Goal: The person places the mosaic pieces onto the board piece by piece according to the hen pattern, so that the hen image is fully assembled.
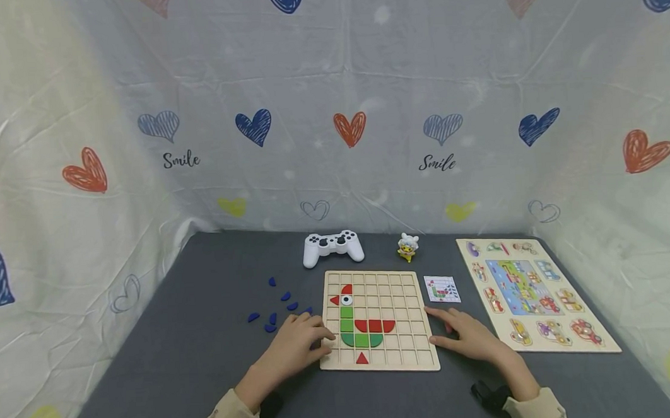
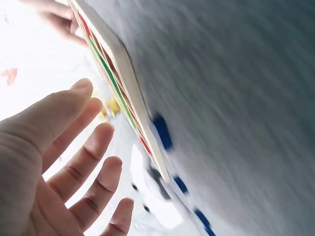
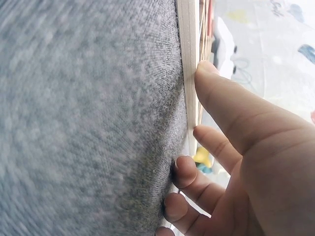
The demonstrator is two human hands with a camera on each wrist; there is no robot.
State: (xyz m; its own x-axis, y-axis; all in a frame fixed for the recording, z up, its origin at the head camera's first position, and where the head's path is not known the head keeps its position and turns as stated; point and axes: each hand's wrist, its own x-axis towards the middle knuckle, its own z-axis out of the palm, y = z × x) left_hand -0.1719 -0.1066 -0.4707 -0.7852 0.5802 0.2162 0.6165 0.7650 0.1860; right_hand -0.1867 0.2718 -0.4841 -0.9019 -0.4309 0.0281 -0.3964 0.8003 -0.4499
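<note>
Both with fingers loosely spread, the left hand point(image 1: 298, 341) is hovering near the grid board point(image 1: 402, 344) while the right hand point(image 1: 471, 336) is touching its right edge.

The right hand point(image 3: 256, 162) has its thumb and forefinger against the edge of a wooden board point(image 3: 188, 64); its lower fingers point(image 3: 185, 172) bend beside the grey worktop point(image 3: 88, 108). Beyond, I see a white controller point(image 3: 225, 46) and something yellow point(image 3: 202, 156).

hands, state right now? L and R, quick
Left hand: open, holding nothing, by the left edge of the wooden grid board.
Right hand: open, thumb and index finger touching the board's right edge.
</note>
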